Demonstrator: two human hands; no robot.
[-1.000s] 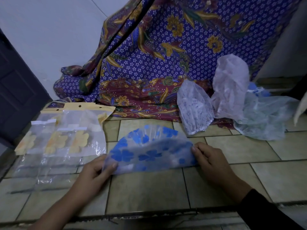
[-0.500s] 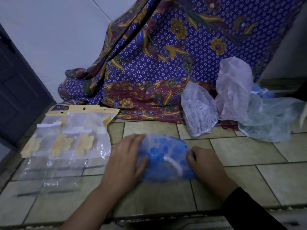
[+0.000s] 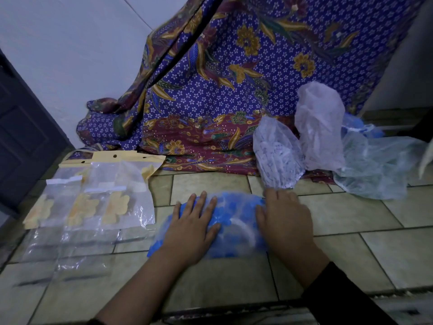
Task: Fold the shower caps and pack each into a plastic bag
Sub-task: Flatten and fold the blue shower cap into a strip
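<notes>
Your left hand (image 3: 192,227) and right hand (image 3: 284,221) press flat — fingers straight, gripping nothing — on the blue shower cap (image 3: 230,219), lying just right of the plastic bags (image 3: 93,198).

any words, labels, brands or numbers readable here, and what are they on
None can be read.
plastic bags: the yellow header cards and white strips show no legible print.
white shower cap: small grey marks, too blurred to tell as letters.
blue shower cap: flower pattern only.
patterned cloth: flowers only, no writing.
</notes>
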